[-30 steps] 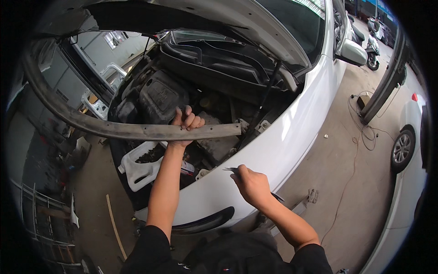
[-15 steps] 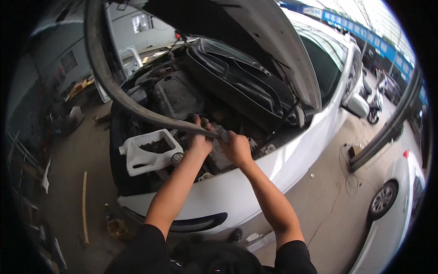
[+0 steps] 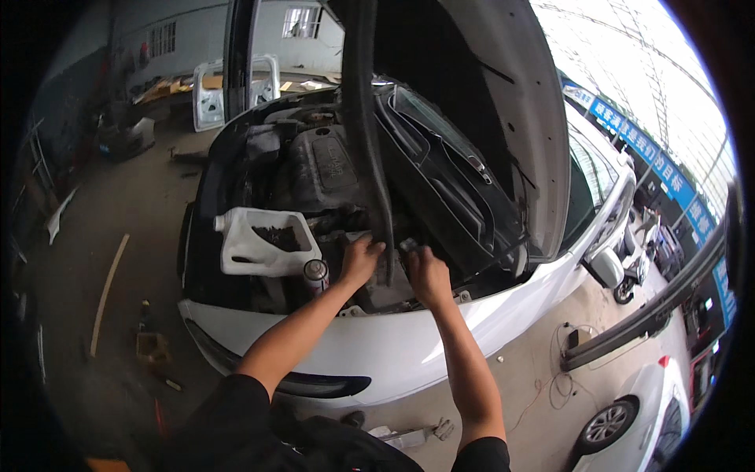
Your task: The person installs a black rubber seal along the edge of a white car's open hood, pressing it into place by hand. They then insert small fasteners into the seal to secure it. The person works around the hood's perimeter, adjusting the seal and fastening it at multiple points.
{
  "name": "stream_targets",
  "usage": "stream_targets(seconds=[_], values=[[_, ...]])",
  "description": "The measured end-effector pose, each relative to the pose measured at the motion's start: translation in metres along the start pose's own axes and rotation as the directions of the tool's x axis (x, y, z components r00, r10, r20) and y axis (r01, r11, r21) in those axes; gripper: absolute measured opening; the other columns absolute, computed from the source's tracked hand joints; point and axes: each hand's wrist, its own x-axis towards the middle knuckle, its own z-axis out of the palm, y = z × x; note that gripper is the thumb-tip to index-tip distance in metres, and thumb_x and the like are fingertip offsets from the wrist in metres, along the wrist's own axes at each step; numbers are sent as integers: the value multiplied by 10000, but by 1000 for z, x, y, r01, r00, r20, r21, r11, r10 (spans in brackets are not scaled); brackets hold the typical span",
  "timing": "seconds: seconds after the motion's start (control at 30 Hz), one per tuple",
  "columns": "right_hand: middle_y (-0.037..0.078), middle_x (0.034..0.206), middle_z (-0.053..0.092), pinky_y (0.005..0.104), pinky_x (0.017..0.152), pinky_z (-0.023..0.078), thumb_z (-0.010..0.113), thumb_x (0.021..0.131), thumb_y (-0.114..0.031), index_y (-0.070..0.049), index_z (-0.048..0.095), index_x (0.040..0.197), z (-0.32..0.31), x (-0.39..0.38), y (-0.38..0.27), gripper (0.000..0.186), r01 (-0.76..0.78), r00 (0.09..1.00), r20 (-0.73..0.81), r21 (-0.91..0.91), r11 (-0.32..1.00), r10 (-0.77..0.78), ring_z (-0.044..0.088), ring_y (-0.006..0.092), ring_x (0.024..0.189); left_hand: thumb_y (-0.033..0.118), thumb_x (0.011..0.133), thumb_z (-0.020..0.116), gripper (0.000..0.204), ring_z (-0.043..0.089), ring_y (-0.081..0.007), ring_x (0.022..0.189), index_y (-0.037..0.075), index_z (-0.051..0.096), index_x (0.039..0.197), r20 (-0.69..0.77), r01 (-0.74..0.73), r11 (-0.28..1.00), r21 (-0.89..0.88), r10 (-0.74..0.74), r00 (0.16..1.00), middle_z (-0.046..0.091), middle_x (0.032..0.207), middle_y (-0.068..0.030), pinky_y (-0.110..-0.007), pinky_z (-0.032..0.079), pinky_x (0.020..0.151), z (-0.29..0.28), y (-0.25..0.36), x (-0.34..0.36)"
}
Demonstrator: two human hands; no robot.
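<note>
My left hand (image 3: 361, 260) grips the lower end of a long, dark, curved strip (image 3: 364, 141), which stands upright across the engine bay of a white car. My right hand (image 3: 428, 274) is closed just right of the strip's end, with a small object at its fingertips that I cannot make out. To the left of my hands, a cut white plastic jug (image 3: 242, 259) with small dark pieces inside rests in the bay beside a spray can (image 3: 316, 280). Behind them sits the dark engine cover (image 3: 326, 169).
The raised hood (image 3: 545, 118) overhangs the bay, and the white front panel (image 3: 393, 354) curves below my arms. Lift posts (image 3: 645, 299) stand right and behind, near another white car (image 3: 645, 417) and cables. Loose parts (image 3: 126, 138) and a wooden strip (image 3: 110, 291) lie left.
The strip has swung from lying across the bay to upright. My right hand has risen from the panel into the bay beside my left. The view has turned, showing more hood and roof.
</note>
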Motion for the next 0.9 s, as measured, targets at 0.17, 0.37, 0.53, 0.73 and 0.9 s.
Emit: stream_targets(seconds=[0.17, 0.37, 0.53, 0.73, 0.9], values=[[197, 746, 641, 463, 589, 530, 499, 851, -147, -29, 523, 812, -15, 1, -37, 126, 58, 996, 88, -304, 951, -32, 649, 376, 671, 125, 860, 613, 133, 621, -315, 621, -7, 610, 874, 93, -33, 985, 171, 17, 996, 613, 699, -196, -381, 450, 563, 4, 2, -9], [145, 746, 655, 381, 555, 543, 549, 792, -117, -46, 548, 781, -20, 8, -27, 72, 128, 992, 58, -534, 836, -115, 674, 298, 664, 128, 838, 647, 153, 609, -307, 604, -16, 596, 824, 89, -180, 963, 201, 165, 982, 591, 676, -205, -390, 431, 531, 6, 5, -6], [140, 744, 663, 374, 546, 546, 548, 788, -120, -48, 559, 788, -25, 10, -27, 73, 54, 998, 48, -521, 852, -33, 681, 286, 662, 154, 818, 654, 190, 591, -426, 687, -7, 570, 762, 112, -253, 927, 276, 230, 967, 582, 681, -226, -448, 434, 538, 4, 24, 0], [146, 747, 666, 383, 550, 548, 543, 792, -129, -35, 569, 789, -35, 11, -28, 98, 31, 998, 68, -544, 839, 8, 681, 305, 664, 158, 813, 665, 183, 609, -404, 672, -9, 598, 785, 179, -216, 950, 225, 178, 968, 597, 685, -210, -429, 444, 547, 5, 27, 6], [157, 714, 656, 416, 539, 535, 525, 803, -129, -30, 575, 794, -42, 15, -16, 111, 195, 978, 162, -507, 840, -129, 666, 330, 632, 159, 799, 681, 203, 618, -380, 665, -24, 600, 767, 298, -253, 945, 207, 185, 936, 596, 683, -210, -421, 446, 562, -1, 21, 10]])
